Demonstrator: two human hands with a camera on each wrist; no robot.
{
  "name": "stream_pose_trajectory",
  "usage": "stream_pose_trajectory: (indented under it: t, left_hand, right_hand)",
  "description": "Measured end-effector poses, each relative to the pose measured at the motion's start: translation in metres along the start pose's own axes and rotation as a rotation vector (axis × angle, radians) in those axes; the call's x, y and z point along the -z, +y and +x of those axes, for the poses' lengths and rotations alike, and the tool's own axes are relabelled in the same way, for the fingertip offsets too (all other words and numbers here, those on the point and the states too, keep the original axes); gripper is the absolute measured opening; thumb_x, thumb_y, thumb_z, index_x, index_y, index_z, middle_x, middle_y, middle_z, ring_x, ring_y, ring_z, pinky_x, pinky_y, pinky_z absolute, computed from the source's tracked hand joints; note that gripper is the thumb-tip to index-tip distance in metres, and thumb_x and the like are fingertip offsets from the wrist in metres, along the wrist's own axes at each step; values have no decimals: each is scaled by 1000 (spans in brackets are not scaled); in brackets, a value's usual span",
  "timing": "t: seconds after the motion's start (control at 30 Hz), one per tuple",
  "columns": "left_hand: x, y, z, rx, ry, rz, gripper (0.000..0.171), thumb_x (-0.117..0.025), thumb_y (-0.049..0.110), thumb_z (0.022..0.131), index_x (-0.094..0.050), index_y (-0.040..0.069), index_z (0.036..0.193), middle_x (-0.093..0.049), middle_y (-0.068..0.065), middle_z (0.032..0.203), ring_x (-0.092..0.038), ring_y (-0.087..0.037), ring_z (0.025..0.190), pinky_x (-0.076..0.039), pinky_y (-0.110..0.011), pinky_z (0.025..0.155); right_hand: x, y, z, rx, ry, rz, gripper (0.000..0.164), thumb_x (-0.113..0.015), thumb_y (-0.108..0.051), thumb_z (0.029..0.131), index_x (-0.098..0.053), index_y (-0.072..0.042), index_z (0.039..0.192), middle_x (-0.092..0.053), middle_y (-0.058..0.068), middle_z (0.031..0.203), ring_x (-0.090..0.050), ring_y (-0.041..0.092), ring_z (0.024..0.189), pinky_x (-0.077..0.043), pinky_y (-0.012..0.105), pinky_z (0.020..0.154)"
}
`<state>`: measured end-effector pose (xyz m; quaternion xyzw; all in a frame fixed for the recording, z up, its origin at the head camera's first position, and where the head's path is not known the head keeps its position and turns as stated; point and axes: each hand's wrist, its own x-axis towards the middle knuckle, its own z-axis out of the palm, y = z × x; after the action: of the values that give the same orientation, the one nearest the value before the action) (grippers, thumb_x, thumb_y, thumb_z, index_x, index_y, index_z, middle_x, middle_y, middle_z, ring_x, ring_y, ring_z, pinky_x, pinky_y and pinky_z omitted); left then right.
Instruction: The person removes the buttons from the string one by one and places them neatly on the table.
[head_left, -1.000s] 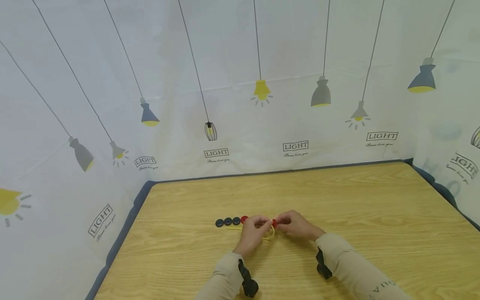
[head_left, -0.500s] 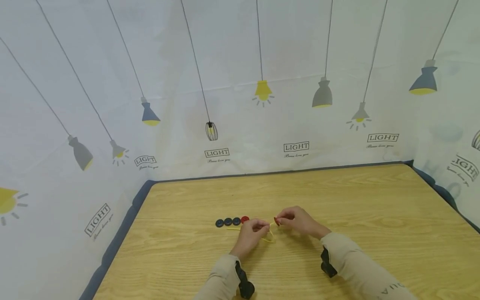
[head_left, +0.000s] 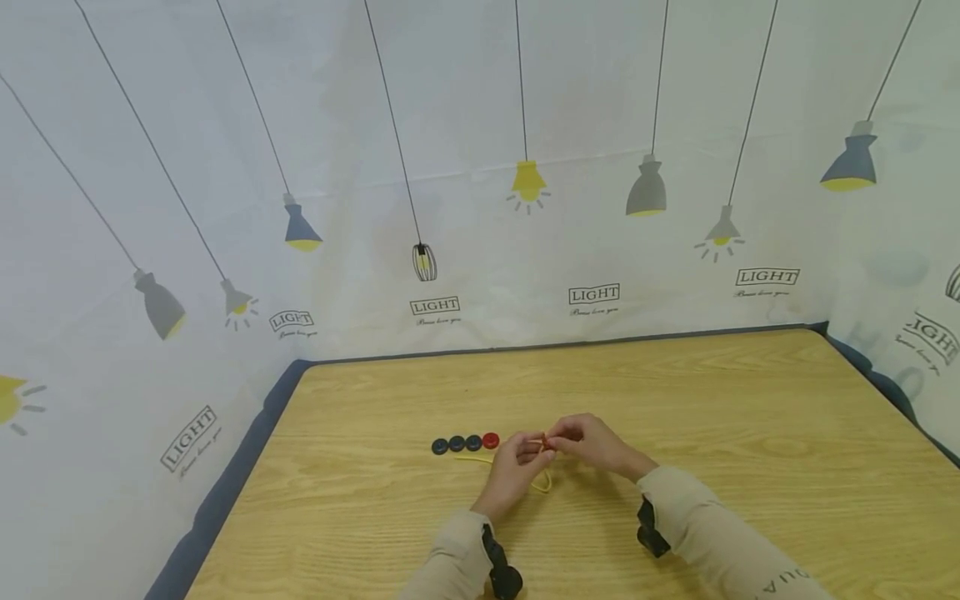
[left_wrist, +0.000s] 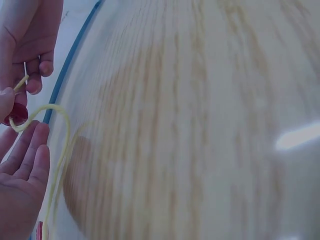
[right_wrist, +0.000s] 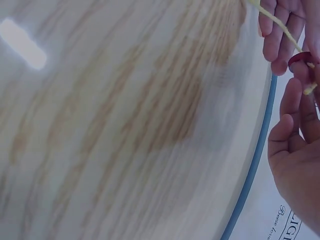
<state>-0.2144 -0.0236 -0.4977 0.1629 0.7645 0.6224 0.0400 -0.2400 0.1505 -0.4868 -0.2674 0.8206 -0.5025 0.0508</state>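
A red button (head_left: pixel 545 442) is between my two hands above the table. My left hand (head_left: pixel 513 471) pinches it from the left, its other fingers stretched out in the left wrist view. From the right, my right hand (head_left: pixel 596 443) grips the button between thumb and finger. A yellow cord (left_wrist: pixel 65 122) passes through the button; its short end (right_wrist: pixel 310 90) pokes out on the right hand's side. The longer part loops below the left hand and trails left onto the table. The fingers partly cover the button in the head view.
On the wooden table (head_left: pixel 360 517), three dark blue buttons (head_left: pixel 457 443) and one red button (head_left: pixel 491 440) lie in a row left of the hands. Dark edging runs round the table, and a white cloth (head_left: pixel 480 208) printed with lamps stands behind it.
The hands first moved apart with the cord stretched between them, then came together again at the button. The left hand shifted slightly, uncovering the red button at the row's end.
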Motion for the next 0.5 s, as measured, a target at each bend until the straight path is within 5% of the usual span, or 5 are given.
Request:
stream_pose_trajectory:
  t: [0.27, 0.5]
  left_hand:
    - [-3, -22, 8, -28, 9, -22, 32, -59, 15, 86, -55, -3, 111, -60, -14, 100, -58, -24, 91, -47, -26, 75]
    - [3, 2, -2, -6, 17, 4, 31, -58, 11, 86, -54, -7, 110, -58, -18, 101, -57, -28, 91, -46, -28, 77]
  right_hand:
    - [0, 2, -2, -4, 4, -26, 15, -55, -10, 87, -64, 1, 91, -63, 9, 86, -57, 12, 75, -47, 24, 64]
    - [3, -3, -5, -1, 9, -51, 13, -55, -7, 87, -63, 3, 90, -63, 10, 85, -56, 13, 74, -46, 23, 63]
